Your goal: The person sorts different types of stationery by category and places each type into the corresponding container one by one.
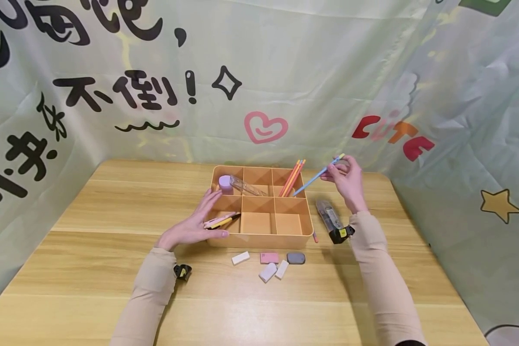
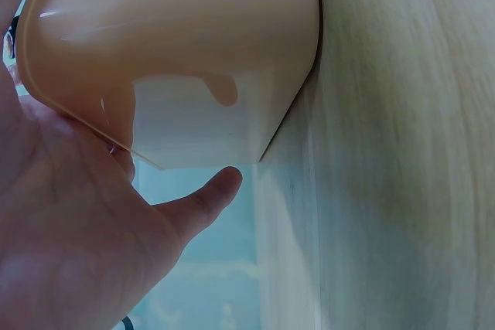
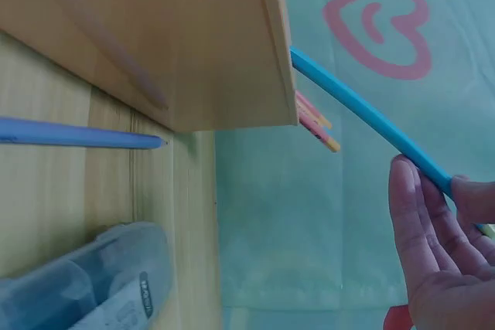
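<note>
Sorting stationery into the divided tray (image 1: 259,234) looks partly done. Right hand (image 1: 348,180) pinches a blue pencil (image 1: 315,177) near its upper end, grip narrow around the shaft; the tip angles down toward the tray's 1 o'clock compartment, where several orange and pink pencils (image 1: 294,178) already lean. Whether the blue tip touches the compartment floor cannot be told. Left hand (image 1: 194,223) lies flat with fingers straight against the tray's 9 o'clock wall, holding nothing; the left wrist view shows palm and thumb (image 2: 205,199) under the tray's rounded corner.

Filed so far: a clear tube with a lilac cap (image 1: 240,184) lies across the 11 and 12 o'clock compartments, and a yellow-and-black pen with a pink item (image 1: 222,221) sits in the 8 o'clock one. The remaining cells look bare.

Still out on the tabletop (image 1: 91,250): five erasers (image 1: 270,263) at 6 o'clock, just beside the tray's front wall; a clear pencil case (image 1: 328,218) at 3 o'clock; a small pencil (image 1: 315,237) near the tray's 5 o'clock corner. Judgement: roughly midway, with erasers and case yet to file.
</note>
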`<control>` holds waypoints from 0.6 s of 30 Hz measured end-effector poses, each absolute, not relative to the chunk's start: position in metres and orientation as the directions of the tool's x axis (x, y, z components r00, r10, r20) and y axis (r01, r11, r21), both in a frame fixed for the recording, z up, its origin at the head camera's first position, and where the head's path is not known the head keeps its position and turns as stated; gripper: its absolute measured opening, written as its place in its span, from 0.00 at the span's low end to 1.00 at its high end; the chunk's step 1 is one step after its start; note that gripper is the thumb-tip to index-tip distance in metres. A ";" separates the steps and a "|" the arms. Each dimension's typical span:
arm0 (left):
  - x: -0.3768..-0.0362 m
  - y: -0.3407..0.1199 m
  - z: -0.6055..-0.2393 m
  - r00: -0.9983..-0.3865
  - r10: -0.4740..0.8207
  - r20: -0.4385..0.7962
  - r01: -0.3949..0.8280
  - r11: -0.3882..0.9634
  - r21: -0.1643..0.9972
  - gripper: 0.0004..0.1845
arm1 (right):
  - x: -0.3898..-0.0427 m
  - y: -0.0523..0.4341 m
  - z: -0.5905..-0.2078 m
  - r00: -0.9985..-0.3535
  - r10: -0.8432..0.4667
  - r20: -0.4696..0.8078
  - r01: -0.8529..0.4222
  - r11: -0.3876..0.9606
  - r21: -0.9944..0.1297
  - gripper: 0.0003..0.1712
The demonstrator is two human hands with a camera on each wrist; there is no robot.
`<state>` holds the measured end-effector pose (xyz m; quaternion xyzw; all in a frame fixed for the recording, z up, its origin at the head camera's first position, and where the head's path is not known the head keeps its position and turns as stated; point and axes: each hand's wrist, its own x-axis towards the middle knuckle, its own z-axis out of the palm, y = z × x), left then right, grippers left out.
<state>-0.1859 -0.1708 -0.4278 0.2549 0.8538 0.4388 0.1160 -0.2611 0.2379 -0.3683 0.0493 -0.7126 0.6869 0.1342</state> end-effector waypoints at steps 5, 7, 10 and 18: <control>-0.187 -0.171 -0.428 -0.844 0.536 0.028 0.333 0.480 0.812 0.61 | -0.271 0.234 -0.363 -0.985 0.047 0.165 -0.159 0.104 -0.982 0.10; -0.187 -0.170 -0.428 -0.844 0.535 0.029 0.332 0.481 0.811 0.61 | -0.274 0.233 -0.362 -0.991 0.030 0.134 -0.129 0.122 -0.984 0.10; -0.187 -0.170 -0.428 -0.845 0.534 0.027 0.331 0.482 0.812 0.61 | -0.278 0.230 -0.362 -0.995 0.014 0.098 -0.094 0.165 -0.982 0.09; -0.186 -0.170 -0.428 -0.847 0.531 0.021 0.323 0.482 0.815 0.61 | -0.287 0.222 -0.363 -0.999 -0.040 0.023 -0.032 0.215 -0.976 0.17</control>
